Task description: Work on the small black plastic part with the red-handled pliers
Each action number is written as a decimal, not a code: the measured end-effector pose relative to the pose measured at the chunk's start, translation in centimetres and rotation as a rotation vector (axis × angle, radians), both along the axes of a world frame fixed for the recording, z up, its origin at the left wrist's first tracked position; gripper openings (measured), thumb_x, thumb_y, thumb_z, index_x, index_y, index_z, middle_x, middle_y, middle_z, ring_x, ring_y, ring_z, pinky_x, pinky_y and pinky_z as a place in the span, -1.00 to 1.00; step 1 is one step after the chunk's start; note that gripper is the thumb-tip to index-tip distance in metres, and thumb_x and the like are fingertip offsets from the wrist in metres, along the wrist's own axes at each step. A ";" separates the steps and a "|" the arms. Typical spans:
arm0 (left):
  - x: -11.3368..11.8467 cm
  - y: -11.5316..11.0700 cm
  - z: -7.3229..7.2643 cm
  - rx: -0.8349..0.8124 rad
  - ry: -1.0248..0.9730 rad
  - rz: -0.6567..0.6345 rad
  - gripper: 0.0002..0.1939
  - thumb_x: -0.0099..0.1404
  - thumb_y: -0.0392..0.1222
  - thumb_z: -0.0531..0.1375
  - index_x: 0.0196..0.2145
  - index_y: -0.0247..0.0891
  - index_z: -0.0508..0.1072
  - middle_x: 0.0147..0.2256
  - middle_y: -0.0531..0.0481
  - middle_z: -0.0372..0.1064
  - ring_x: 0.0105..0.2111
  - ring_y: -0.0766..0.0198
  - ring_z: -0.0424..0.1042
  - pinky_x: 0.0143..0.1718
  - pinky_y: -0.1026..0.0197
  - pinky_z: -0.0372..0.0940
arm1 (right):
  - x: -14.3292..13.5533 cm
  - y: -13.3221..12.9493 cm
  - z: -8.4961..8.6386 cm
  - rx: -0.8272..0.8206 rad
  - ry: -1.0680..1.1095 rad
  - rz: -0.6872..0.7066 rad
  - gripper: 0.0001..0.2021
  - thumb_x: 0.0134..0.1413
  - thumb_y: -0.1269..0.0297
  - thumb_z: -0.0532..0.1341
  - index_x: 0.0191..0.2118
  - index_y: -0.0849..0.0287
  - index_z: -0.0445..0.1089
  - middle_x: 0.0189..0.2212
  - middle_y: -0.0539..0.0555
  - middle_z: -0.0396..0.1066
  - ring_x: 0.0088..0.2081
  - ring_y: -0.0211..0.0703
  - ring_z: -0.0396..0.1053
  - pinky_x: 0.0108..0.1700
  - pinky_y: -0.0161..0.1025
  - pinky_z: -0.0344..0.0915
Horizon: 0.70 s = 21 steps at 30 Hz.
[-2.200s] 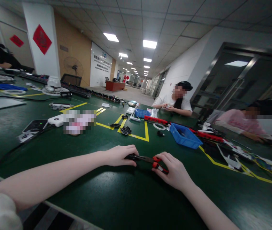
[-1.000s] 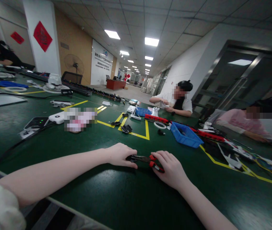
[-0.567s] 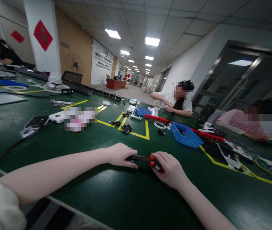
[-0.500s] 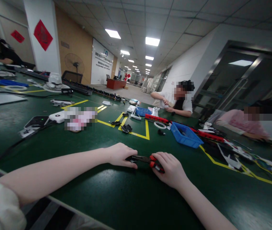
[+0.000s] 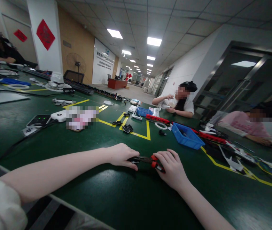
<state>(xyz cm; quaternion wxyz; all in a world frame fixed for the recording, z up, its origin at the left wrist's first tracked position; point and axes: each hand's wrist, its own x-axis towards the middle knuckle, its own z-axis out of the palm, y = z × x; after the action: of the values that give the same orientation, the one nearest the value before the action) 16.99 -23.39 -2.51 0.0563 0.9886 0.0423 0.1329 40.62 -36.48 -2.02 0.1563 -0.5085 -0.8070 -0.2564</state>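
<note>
Red-handled pliers (image 5: 153, 161) are in my right hand (image 5: 171, 166), its fingers wrapped round the handles. Their dark jaws point left and meet a small black part (image 5: 134, 159). My left hand (image 5: 123, 156) pinches this part between thumb and fingers; its exact shape is too small to make out. Both hands are just above the green table (image 5: 116, 198). Beyond them, several small black pieces (image 5: 127, 128) lie by the yellow tape marks.
A blue bin (image 5: 187, 136) stands right of the hands, with a white ring (image 5: 161, 126) near it. A phone (image 5: 81, 119) and a white device (image 5: 60, 116) lie to the left. Co-workers sit at the far side and both ends.
The view has shifted slightly. Some fingers of my right hand have lifted a little on the pliers. Across the table, a co-worker's hand has risen.
</note>
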 end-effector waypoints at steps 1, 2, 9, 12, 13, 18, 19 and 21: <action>0.0 0.0 0.0 0.002 -0.001 0.000 -0.59 0.26 0.23 0.12 -0.25 -0.20 0.34 -0.36 -0.01 0.44 -0.40 0.18 0.46 -0.45 0.26 0.17 | 0.0 0.1 0.0 -0.001 -0.001 -0.006 -0.62 -0.04 0.44 0.14 -0.03 0.11 0.31 -0.15 0.13 0.46 -0.10 0.01 0.38 0.09 0.10 0.15; 0.0 -0.1 0.0 0.004 0.000 -0.001 -0.59 0.25 0.24 0.13 -0.25 -0.20 0.34 -0.36 -0.02 0.44 -0.40 0.18 0.46 -0.44 0.26 0.18 | 0.0 0.1 -0.1 -0.001 -0.002 -0.012 -0.62 -0.04 0.47 0.13 -0.04 0.11 0.31 -0.15 0.13 0.45 -0.09 0.01 0.38 0.08 0.10 0.16; 0.1 -0.1 0.0 0.037 0.003 -0.032 -0.60 0.27 0.22 0.12 -0.25 -0.20 0.34 -0.35 -0.02 0.45 -0.39 0.18 0.45 -0.43 0.25 0.18 | 0.2 0.4 -0.3 -0.017 -0.003 -0.026 -0.62 -0.07 0.53 0.11 -0.07 0.15 0.32 -0.15 0.15 0.44 -0.08 0.00 0.36 0.07 0.03 0.21; 0.1 0.0 -0.1 0.025 -0.006 -0.021 -0.60 0.27 0.22 0.12 -0.25 -0.19 0.34 -0.36 -0.01 0.44 -0.40 0.20 0.45 -0.43 0.26 0.18 | 0.4 0.4 -0.2 -0.040 0.003 -0.015 -0.63 -0.10 0.47 0.15 -0.08 0.14 0.33 -0.16 0.15 0.44 -0.10 0.01 0.36 0.06 0.05 0.22; 0.1 0.0 -0.1 0.017 -0.007 -0.014 -0.60 0.27 0.22 0.12 -0.25 -0.19 0.34 -0.36 -0.01 0.44 -0.40 0.20 0.45 -0.43 0.27 0.18 | 0.5 0.4 -0.2 -0.042 0.003 -0.014 -0.62 -0.11 0.45 0.16 -0.07 0.14 0.33 -0.15 0.14 0.44 -0.10 0.02 0.36 0.06 0.06 0.22; 0.1 0.0 -0.1 -0.007 -0.016 -0.010 -0.62 0.28 0.21 0.12 -0.27 -0.19 0.34 -0.38 0.01 0.44 -0.42 0.22 0.45 -0.46 0.27 0.16 | 0.7 0.3 -0.2 -0.020 0.000 -0.016 -0.58 -0.11 0.44 0.16 -0.03 0.13 0.32 -0.11 0.14 0.43 -0.07 0.02 0.36 0.08 0.07 0.18; 0.1 0.0 -0.1 -0.008 -0.018 -0.011 -0.62 0.28 0.20 0.12 -0.27 -0.19 0.34 -0.38 0.01 0.44 -0.42 0.22 0.45 -0.47 0.27 0.16 | 0.7 0.3 -0.2 -0.018 0.000 -0.015 -0.58 -0.11 0.44 0.16 -0.03 0.13 0.32 -0.11 0.14 0.43 -0.07 0.02 0.36 0.08 0.07 0.18; 0.1 -0.1 0.0 -0.004 -0.017 -0.006 -0.63 0.28 0.19 0.13 -0.26 -0.20 0.34 -0.38 0.01 0.44 -0.43 0.22 0.45 -0.49 0.27 0.15 | 0.7 0.3 -0.3 -0.018 0.003 -0.015 -0.59 -0.10 0.44 0.15 -0.04 0.14 0.31 -0.12 0.15 0.43 -0.08 0.03 0.36 0.05 0.05 0.21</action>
<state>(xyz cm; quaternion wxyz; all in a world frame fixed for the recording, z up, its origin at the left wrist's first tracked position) 17.05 -23.50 -2.51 0.0588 0.9875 0.0390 0.1413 41.36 -36.16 -2.28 0.1512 -0.5163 -0.8052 -0.2494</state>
